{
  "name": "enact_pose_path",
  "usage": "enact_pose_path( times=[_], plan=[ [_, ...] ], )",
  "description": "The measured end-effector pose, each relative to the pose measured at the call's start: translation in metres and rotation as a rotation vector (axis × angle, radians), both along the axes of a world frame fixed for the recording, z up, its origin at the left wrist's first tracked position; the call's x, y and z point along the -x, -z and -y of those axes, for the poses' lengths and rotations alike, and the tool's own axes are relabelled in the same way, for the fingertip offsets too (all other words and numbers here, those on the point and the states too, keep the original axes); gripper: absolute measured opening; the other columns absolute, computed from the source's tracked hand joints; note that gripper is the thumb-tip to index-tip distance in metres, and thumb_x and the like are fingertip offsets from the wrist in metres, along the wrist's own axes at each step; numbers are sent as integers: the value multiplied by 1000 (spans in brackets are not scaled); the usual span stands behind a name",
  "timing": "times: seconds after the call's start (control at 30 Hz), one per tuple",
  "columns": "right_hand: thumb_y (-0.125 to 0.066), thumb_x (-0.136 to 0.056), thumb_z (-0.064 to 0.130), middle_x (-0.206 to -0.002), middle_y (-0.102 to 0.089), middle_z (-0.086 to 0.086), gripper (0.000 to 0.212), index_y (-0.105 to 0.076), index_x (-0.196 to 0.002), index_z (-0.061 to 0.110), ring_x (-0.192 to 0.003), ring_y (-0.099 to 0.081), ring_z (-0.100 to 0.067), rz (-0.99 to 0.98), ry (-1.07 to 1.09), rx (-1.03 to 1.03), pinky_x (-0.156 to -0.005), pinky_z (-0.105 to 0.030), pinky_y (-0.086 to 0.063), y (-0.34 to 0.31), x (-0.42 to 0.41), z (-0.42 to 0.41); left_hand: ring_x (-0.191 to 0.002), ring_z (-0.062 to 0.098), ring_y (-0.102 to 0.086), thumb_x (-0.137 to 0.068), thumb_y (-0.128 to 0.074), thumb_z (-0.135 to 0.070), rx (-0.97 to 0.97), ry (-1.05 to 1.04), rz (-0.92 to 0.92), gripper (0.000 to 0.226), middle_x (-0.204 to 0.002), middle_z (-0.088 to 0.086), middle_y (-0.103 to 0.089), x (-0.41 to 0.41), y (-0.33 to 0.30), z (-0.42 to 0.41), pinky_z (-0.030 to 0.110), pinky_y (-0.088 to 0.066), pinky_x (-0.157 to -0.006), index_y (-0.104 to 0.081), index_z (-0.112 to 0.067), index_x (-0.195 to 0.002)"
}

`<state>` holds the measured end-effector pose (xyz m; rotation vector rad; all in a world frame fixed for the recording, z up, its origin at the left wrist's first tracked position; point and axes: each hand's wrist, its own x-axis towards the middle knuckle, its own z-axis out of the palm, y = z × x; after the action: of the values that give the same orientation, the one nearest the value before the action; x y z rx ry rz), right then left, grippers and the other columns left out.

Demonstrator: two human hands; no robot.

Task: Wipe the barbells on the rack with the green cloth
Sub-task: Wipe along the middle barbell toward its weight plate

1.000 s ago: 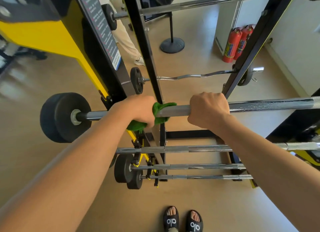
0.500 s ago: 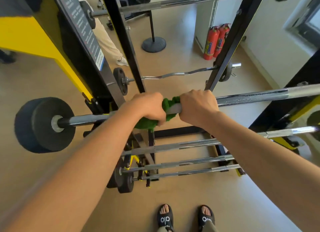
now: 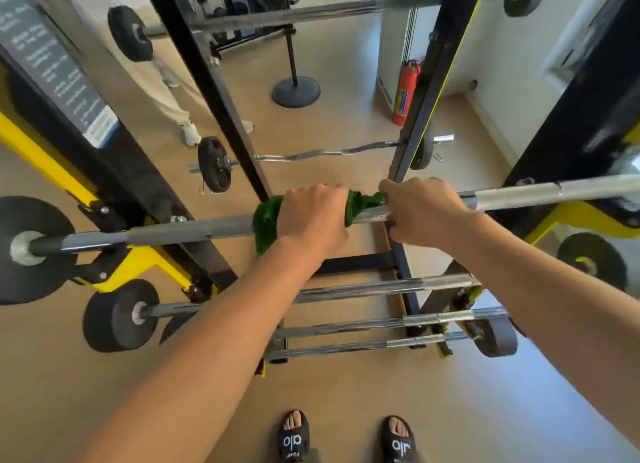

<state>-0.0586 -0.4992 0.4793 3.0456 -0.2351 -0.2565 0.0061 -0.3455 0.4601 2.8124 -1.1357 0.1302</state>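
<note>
The green cloth [image 3: 268, 217] is lying wrapped around the shaft of the barbell [image 3: 194, 229] that is sitting across the rack at about chest height, near the middle of the bar, with a tail of it hanging below and another fold poking out on the far side of the knuckles. The left hand [image 3: 313, 217] is clenching over the cloth, fingers curling round bar and fabric together – a grip that, by my reading, is letting the cloth press all the way round the steel as it slides. The right hand [image 3: 420, 210] is grasping the bare bar just beside the cloth's right end, probably steadying the shaft so it is not rolling in its hooks. Outward from there, the black and yellow rack frame [image 3: 114, 185] is carrying the bar on the left, and a black upright [image 3: 221, 92] is standing just behind the hands. Below, three more barbells [image 3: 381, 286] are waiting on lower pegs, apparently still to be wiped, and a curl bar [image 3: 322, 151] is resting farther back. The rack's hooks and the black weight plate [image 3: 24, 251] at the left end are going to limit how far the cloth can travel. A red fire extinguisher [image 3: 405, 95] is standing by the wall, and sandalled feet [image 3: 294, 435] are planted on the floor.
</note>
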Motion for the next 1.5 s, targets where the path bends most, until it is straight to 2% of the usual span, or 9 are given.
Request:
enact_pose_path(
  times=[0.27,0.47,0.57,0.67,0.87,0.97,1.13,1.3,1.5],
  plan=[
    [-57,-86,25,-63,-40,3,11,-57,-97,23,-67,-53,-25,126,-32,-11,-64,-35,-43,16,-1,10,-77,27,-68,-76,-83,-24,42,-47,464,41,-84,7,-70,19,24,4,36,-50,-67,-59,-13,-108],
    [-64,-85,22,-72,-46,4,29,-49,-110,19,-67,-51,-19,87,-125,-83,-65,-34,-45,10,5,29,-79,23,-66,-71,-84,-29,-461,-156,-591,38,-90,5,-65,-19,-38,42,35,-57,-70,-61,-16,-99],
    [-60,-86,30,-70,-53,2,15,-57,-94,17,-62,-51,-17,80,-17,47,-59,-30,-39,6,20,66,-81,27,-71,-65,-87,-28,-542,-160,-742,47,-95,9,-69,-27,-46,53,39,-62,-78,-64,-13,-104],
    [-56,-84,35,-65,-55,1,17,-60,-81,20,-57,-51,-17,102,41,55,-53,-28,-37,14,27,74,-77,24,-66,-68,-82,-27,-453,-111,-598,33,-88,6,-67,-14,-34,59,36,-57,-69,-63,-17,-93],
    [-55,-84,37,-62,-48,0,19,-54,-75,20,-59,-52,-22,165,63,91,-59,-30,-38,19,26,68,-86,25,-64,-82,-75,-26,134,-186,326,35,-92,5,-67,58,22,68,40,-47,-78,-56,-16,-110],
    [-53,-83,40,-61,-45,0,21,-52,-73,21,-54,-44,-19,165,65,88,-59,-30,-34,21,26,68,-113,33,-53,-77,-71,-24,139,-172,287,61,-122,13,-57,77,44,79,48,-38,-106,-45,-11,-131],
    [-54,-83,30,-64,-46,1,24,-40,-67,21,-54,-42,-17,132,14,31,-62,-32,-38,16,32,81,-138,36,-37,-76,-74,-39,-31,25,144,100,-151,15,-36,78,28,59,50,-24,-120,-19,-11,-154],
    [-54,-82,32,-62,-42,1,26,-37,-65,22,-61,-48,-24,170,21,13,-62,-33,-39,16,32,77,-101,20,-58,-77,-79,-40,-20,24,-455,56,-115,-5,-57,26,-42,59,44,-55,-85,-45,-35,-122],
    [-52,-87,34,-63,-44,3,30,-35,-66,22,-62,-50,-20,170,33,34,-62,-33,-39,19,28,74,-90,25,-65,-87,-70,-43,-72,50,139,50,-89,-1,-65,45,0,99,35,-47,-78,-53,-27,-131]
  ],
)
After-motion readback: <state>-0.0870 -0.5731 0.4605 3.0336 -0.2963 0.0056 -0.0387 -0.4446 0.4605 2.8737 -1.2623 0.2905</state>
